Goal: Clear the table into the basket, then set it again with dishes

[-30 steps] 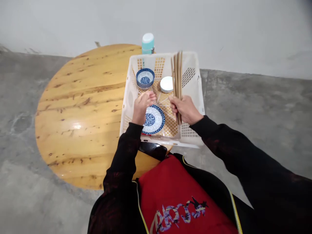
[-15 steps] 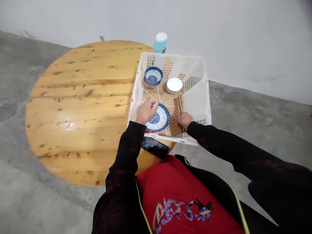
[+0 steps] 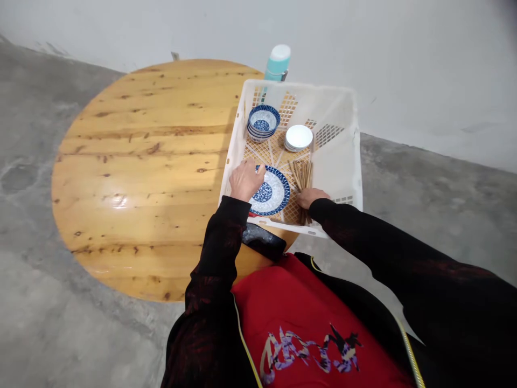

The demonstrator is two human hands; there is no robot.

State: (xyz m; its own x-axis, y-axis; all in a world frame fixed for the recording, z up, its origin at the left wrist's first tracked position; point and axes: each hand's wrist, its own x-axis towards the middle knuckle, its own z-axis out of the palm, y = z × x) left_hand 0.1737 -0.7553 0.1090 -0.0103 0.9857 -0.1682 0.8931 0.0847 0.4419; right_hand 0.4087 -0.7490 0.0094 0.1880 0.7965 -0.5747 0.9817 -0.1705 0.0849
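Observation:
A white plastic basket (image 3: 357, 153) stands at the table's right side, with dishes in it. My right hand (image 3: 312, 197) is closed around the lower part of a bundle of wooden chopsticks (image 3: 302, 175), whose far ends fan out over the basket floor. My left hand (image 3: 246, 180) is closed above the left edge of a blue-and-white plate (image 3: 274, 191); what its fingers hold, if anything, is hidden. Behind the plate is a stack of blue-patterned bowls (image 3: 263, 119). Small white dishes (image 3: 299, 137) are stacked to the right of the bowls.
A teal bottle with a white top (image 3: 278, 62) stands behind the basket. A dark phone-like object (image 3: 264, 242) lies in front of it on the round wooden table (image 3: 141, 178). Part of something red (image 3: 253, 214) shows at the plate's near edge. A wall rises behind.
The chopsticks have spread from a tight bundle into a fan in my right hand. My left hand stays at the plate's left edge. The whole view has shifted slightly.

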